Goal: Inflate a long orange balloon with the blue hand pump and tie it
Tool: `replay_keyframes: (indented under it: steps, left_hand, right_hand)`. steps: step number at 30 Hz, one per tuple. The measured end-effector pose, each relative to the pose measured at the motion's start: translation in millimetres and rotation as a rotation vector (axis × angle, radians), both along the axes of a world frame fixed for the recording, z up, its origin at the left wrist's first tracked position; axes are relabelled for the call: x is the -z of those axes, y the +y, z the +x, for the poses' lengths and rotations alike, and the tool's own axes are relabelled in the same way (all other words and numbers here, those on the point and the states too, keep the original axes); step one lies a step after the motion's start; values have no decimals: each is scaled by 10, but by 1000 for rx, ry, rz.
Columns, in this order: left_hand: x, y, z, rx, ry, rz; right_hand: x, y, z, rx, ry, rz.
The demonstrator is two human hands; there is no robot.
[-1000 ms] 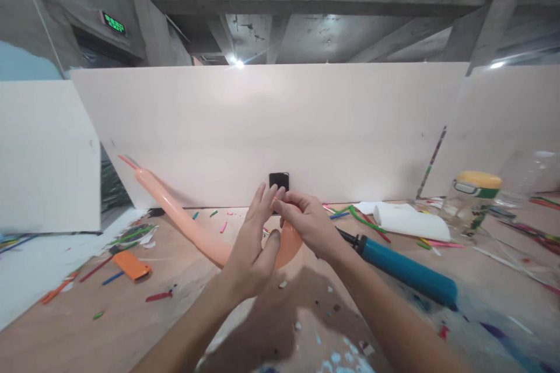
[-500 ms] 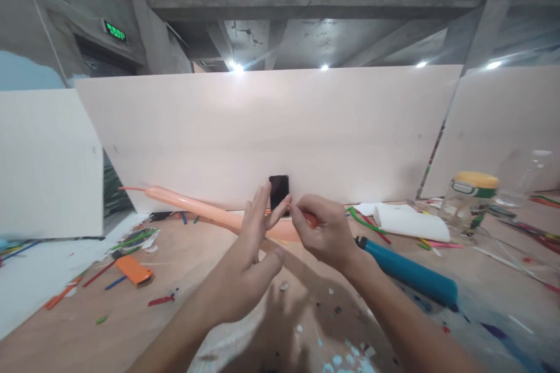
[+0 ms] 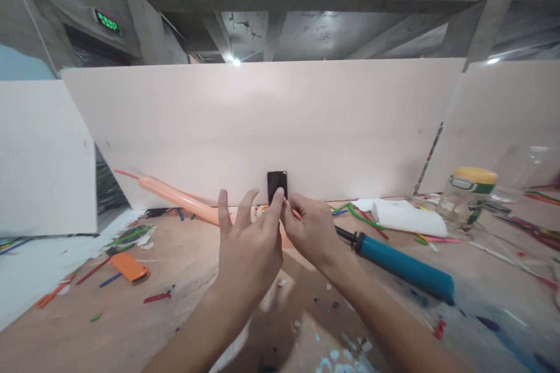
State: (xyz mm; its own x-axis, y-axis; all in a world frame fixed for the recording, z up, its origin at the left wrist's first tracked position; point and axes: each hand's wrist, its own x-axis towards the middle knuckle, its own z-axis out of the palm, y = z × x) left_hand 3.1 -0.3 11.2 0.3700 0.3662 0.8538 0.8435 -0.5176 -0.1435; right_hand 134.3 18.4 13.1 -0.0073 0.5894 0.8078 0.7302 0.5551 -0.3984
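Note:
A long, inflated peach-orange modelling balloon (image 3: 180, 199) slants across the table's back, its thin limp tail pointing left. Its near end disappears behind my hands. My left hand (image 3: 251, 247) has the index finger bent in against my right fingertips, the other fingers spread; the balloon's end seems to be held there, though the thumb's grip is hidden. Pinched fingers of my right hand (image 3: 311, 226) hold the orange balloon's neck, a bit of which shows between them. Just behind the fingertips a black phone (image 3: 275, 180) leans upright on the white board (image 3: 196, 122).
A blue hand pump (image 3: 406, 265) lies right of my right wrist. Beyond it are a white paper roll (image 3: 409, 218) and a yellow-lidded jar (image 3: 466, 198). An orange box cutter-like object (image 3: 129, 267) lies left, among several balloon scraps.
My left hand has turned, its fingers now spread upward, and its index finger has come against my right fingertips. The right hand has shifted slightly left. The view has moved a little.

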Motion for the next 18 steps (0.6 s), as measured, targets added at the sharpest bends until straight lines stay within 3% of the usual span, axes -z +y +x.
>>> replay_keyframes:
  steps: [5, 11, 14, 18]
  left_hand:
    - [-62, 0, -83, 149, -24, 179]
    - [4, -226, 51, 100, -22, 53]
    - [4, -315, 91, 172, -6, 6]
    - [-87, -387, 49, 304, -77, 99]
  right_hand:
    - [-73, -108, -38, -83, -9, 15]
    - [-109, -122, 22, 12, -143, 185]
    - [-68, -103, 86, -12, -189, 340]
    - [-34, -161, 125, -82, -185, 493]
